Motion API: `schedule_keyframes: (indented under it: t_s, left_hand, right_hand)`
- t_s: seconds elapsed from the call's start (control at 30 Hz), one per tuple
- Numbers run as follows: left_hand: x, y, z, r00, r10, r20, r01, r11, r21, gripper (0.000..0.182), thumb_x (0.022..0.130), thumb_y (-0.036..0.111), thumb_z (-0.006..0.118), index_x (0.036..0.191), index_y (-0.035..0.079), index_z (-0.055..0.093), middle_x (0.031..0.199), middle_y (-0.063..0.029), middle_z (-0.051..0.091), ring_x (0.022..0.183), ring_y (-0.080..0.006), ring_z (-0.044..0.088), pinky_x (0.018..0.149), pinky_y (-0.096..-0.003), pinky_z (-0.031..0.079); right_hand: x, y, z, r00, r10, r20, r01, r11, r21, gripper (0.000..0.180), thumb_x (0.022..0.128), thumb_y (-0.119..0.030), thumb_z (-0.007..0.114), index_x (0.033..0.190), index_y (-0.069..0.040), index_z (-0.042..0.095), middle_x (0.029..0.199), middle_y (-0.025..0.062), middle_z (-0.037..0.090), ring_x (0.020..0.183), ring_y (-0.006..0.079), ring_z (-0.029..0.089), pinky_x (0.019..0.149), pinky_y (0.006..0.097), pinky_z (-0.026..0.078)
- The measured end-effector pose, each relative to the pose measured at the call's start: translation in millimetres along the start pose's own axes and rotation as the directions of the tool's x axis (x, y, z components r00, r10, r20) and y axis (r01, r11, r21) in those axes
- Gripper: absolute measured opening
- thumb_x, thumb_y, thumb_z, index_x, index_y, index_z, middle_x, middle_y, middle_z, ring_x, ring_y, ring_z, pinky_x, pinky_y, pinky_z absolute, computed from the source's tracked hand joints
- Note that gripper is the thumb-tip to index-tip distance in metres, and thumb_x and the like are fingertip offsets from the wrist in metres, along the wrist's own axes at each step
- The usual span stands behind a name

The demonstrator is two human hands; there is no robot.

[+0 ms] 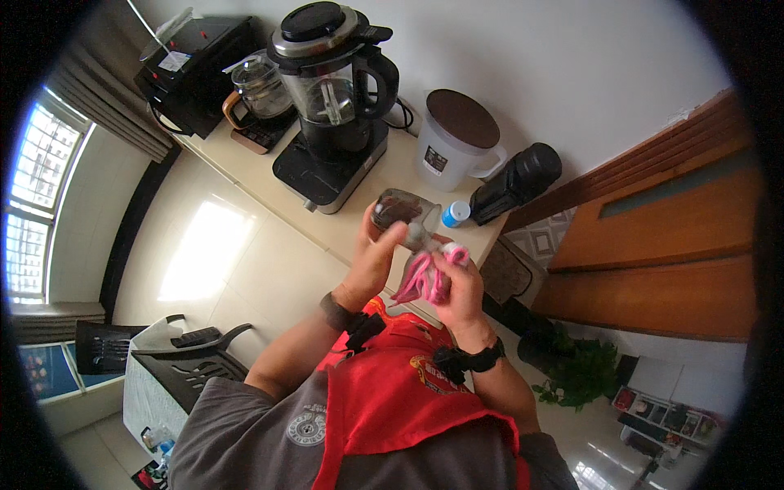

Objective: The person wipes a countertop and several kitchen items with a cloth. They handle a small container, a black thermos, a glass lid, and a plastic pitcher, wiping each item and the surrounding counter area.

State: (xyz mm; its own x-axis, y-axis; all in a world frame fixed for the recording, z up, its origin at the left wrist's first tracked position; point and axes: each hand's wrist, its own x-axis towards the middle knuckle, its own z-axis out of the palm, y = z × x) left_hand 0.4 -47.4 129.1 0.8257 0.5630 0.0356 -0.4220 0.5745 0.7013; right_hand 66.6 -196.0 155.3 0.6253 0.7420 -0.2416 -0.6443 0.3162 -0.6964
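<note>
My left hand grips a clear, smoky-looking container with something dark showing through it; I cannot tell if that is content or reflection. My right hand holds a grey cloth with pink edging bunched in its fingers, beside the lower right of the container. Motion blurs the fingers and the spot where cloth and container meet. Both hands are above the front edge of the cream counter. A small blue bottle with a white cap stands just right of the container.
Along the wall stand a black appliance, a glass kettle on its base, a blender, a plastic pitcher with a brown lid and a black bottle-like object. Black chairs are at lower left, a plant at lower right.
</note>
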Motion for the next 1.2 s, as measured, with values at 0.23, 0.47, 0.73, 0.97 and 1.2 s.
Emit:
schedule_keyframes:
  t_s: [0.23, 0.47, 0.73, 0.97, 1.2]
  left_hand:
    - [3.4, 7.2, -6.5, 0.970, -0.190, 0.150, 0.208, 0.971, -0.116, 0.057, 0.095, 0.023, 0.070, 0.142, 0.003, 0.045, 0.138, -0.0135, 0.058, 0.127, -0.0255, 0.057, 0.112, -0.0444, 0.043]
    - [1.3, 12.8, -5.0, 0.964, -0.141, 0.227, 0.140, 0.990, 0.018, 0.081, 0.080, 0.009, 0.083, 0.149, 0.006, 0.040, 0.148, -0.0164, 0.051, 0.137, -0.0279, 0.049, 0.119, -0.0422, 0.036]
    - [-0.3, 31.1, -7.0, 0.907, -0.305, 0.291, 0.217, 0.929, 0.299, 0.093, 0.072, 0.000, 0.087, 0.152, 0.003, 0.038, 0.146, -0.0106, 0.051, 0.135, -0.0208, 0.049, 0.113, -0.0359, 0.041]
    - [-5.5, 41.7, -7.8, 0.881, -0.263, 0.393, 0.296, 0.955, -0.025, 0.096, 0.073, 0.024, 0.091, 0.151, 0.003, 0.037, 0.146, -0.0171, 0.053, 0.134, -0.0262, 0.052, 0.116, -0.0394, 0.039]
    - [2.2, 15.0, -14.2, 0.963, -0.194, 0.188, 0.249, 0.908, -0.336, 0.060, 0.099, 0.039, 0.061, 0.144, 0.005, 0.043, 0.143, -0.0216, 0.054, 0.123, -0.0285, 0.058, 0.108, -0.0422, 0.043]
  right_hand:
    - [2.0, -41.9, 2.2, 0.938, -0.234, -0.254, 0.165, 0.950, -0.264, 0.031, 0.096, -0.017, 0.064, 0.124, -0.003, 0.062, 0.113, 0.0072, 0.065, 0.102, 0.0151, 0.064, 0.080, 0.0334, 0.057]
    - [8.9, -46.5, 8.9, 0.921, -0.361, -0.148, 0.263, 0.855, -0.448, 0.030, 0.096, -0.018, 0.068, 0.117, 0.001, 0.060, 0.106, 0.0075, 0.066, 0.090, 0.0141, 0.064, 0.079, 0.0318, 0.056]
    - [20.2, -66.7, 31.2, 0.593, -0.198, 0.781, 0.770, -0.143, -0.621, 0.054, 0.067, -0.005, 0.080, 0.119, -0.004, 0.064, 0.116, 0.0129, 0.064, 0.107, 0.0316, 0.065, 0.087, 0.0386, 0.053]
    - [38.2, -58.7, -6.7, 0.954, -0.292, 0.063, 0.214, 0.520, -0.827, 0.029, 0.090, -0.005, 0.070, 0.118, -0.006, 0.064, 0.110, 0.0070, 0.067, 0.081, 0.0117, 0.065, 0.062, 0.0250, 0.052]
    - [19.7, -32.7, -19.3, 0.959, -0.172, -0.226, 0.187, 0.981, 0.047, 0.019, 0.093, -0.014, 0.066, 0.110, -0.007, 0.064, 0.099, 0.0021, 0.063, 0.085, 0.0125, 0.063, 0.074, 0.0289, 0.052]
